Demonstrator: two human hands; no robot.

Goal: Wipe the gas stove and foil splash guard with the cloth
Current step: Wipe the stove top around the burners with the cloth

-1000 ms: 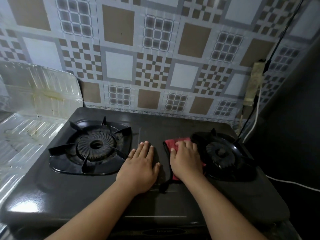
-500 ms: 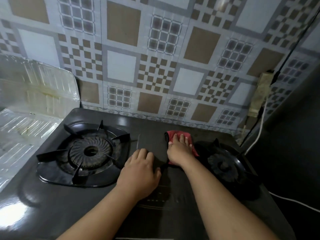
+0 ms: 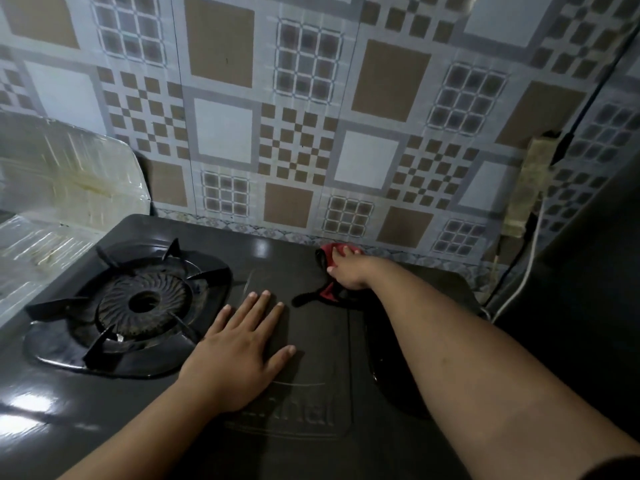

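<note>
A black two-burner gas stove (image 3: 298, 382) fills the lower view. My right hand (image 3: 348, 270) presses a red cloth with dark edging (image 3: 327, 292) flat near the stove's back edge, between the burners. My left hand (image 3: 239, 344) lies palm down on the stove's middle, fingers spread, holding nothing. The left burner (image 3: 143, 303) with its black grate is in full sight. My right forearm hides most of the right burner. The shiny foil splash guard (image 3: 69, 174) stands at the stove's left side, with yellowish stains on it.
A patterned tiled wall (image 3: 294, 133) rises right behind the stove. At the right, a dirty power strip (image 3: 530, 188) hangs on the wall with a white cable (image 3: 523, 282) and a black cord. A dark surface flanks the stove's right side.
My right hand has slid the red cloth away from me, from beside the right burner to the stove's back edge. My left hand stays flat on the middle.
</note>
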